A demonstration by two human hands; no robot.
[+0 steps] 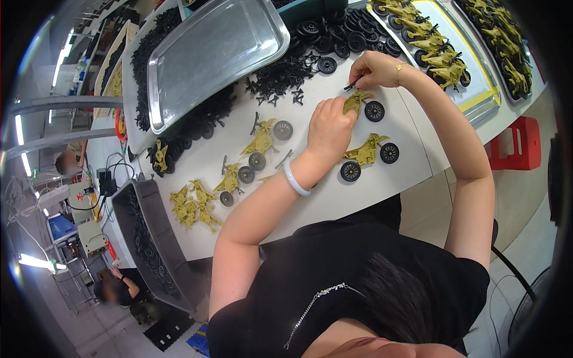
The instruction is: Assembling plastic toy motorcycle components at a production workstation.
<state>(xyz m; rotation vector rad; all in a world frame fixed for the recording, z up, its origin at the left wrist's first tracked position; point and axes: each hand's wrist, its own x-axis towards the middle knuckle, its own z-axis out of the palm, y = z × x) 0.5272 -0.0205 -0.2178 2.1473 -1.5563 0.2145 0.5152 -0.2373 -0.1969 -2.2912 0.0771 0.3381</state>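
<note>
My left hand, a pale bangle on its wrist, is closed on an olive-yellow toy motorcycle body. Its fingers cover part of that body, and a black spoked wheel is beside it. Just above, my right hand pinches a small black plastic part close to the body's upper end; its exact shape is partly hidden. Nearer to me lies another yellow motorcycle body with two black wheels at its ends. Left of my left hand are more bodies, including one with wheels and thin black parts around it.
A metal tray rests over heaps of black parts at the far left. Loose wheels pile up at the back. Motorcycles with wheels fill a tray at the right. A grey bin stands left, a red stool right.
</note>
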